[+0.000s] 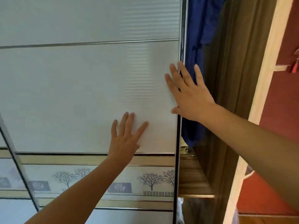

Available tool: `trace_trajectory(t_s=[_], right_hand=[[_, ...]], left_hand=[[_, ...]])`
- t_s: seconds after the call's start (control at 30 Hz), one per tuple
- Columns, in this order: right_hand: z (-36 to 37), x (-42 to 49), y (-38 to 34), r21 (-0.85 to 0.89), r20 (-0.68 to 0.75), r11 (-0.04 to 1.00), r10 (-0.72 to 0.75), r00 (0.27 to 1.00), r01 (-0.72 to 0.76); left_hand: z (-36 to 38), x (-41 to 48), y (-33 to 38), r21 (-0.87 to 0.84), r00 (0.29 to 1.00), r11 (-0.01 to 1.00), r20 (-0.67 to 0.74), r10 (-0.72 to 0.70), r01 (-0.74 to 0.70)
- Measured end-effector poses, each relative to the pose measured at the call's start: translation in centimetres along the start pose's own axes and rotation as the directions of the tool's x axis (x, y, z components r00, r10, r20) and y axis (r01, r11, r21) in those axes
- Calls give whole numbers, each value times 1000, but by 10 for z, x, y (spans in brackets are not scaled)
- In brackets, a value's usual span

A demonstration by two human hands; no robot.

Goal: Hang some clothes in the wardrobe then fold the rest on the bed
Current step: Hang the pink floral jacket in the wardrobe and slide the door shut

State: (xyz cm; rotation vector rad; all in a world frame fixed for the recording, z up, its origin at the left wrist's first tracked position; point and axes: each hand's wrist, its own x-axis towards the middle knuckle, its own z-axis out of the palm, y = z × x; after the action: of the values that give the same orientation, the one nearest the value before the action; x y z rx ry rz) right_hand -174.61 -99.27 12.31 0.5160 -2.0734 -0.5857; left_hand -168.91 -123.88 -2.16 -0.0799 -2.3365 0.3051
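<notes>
Both hands flat, fingers straight and spread, holding nothing. Right hand [189, 96] straddled the door [80, 94] at its upright right edge. Left hand [126, 139] pressed the panel at its 7 o'clock. Blue garment [199, 29] hung in the gap at 3 o'clock, possibly brushing the right fingertips.

Bright, even daylight; striped glare on door panel [137, 75]; edges warped, slightly soft.
</notes>
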Motion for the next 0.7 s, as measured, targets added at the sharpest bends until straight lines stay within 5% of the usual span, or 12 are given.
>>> trace_trajectory(t_s=[0.2, 0.7], right_hand=[[12, -25, 31, -88, 57, 994, 73, 996, -68], [31, -69, 84, -240, 152, 961, 177, 972, -138]], left_hand=[[19, 14, 32, 14, 990, 990, -36, 137, -137], [26, 36, 105, -9, 981, 982, -54, 188, -189]])
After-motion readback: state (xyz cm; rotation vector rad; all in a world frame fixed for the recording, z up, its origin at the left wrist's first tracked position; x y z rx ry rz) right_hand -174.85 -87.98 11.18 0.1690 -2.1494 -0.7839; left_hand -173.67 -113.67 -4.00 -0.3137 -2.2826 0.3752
